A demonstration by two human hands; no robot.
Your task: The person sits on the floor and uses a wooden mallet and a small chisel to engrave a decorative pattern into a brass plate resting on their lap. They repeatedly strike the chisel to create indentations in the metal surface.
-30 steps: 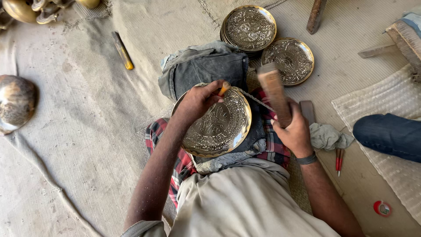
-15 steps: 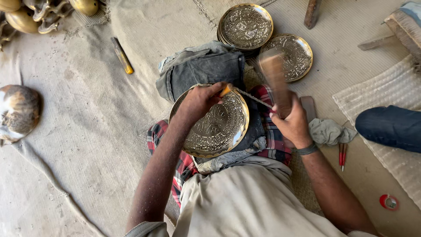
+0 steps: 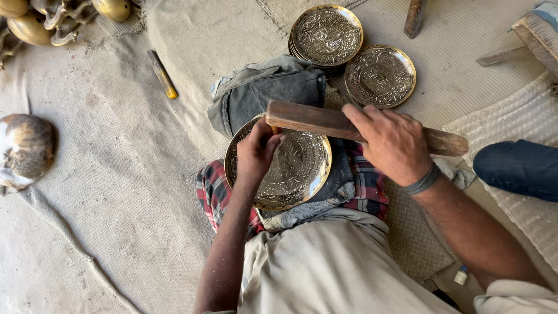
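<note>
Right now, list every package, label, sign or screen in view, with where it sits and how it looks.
No signs, screens or labels show.
Small container: on the floor by the right forearm, lower right; white body, blue top; too small to tell more.

Wooden mallet point(image 3: 360, 127) in right hand point(image 3: 390, 142), now lowered flat onto chisel top.

Setting: floor-level metalworking workshop, craft type. Evidence: coarse cloth ground cover point(image 3: 104, 192) left of the hands; finished engraved brass plates point(image 3: 327, 35) stacked just beyond the right hand point(image 3: 394, 142); brass vessels point(image 3: 35, 23) far beyond the left hand point(image 3: 256, 154); a yellow-handled tool point(image 3: 162, 74) lying loose beyond it.
</note>
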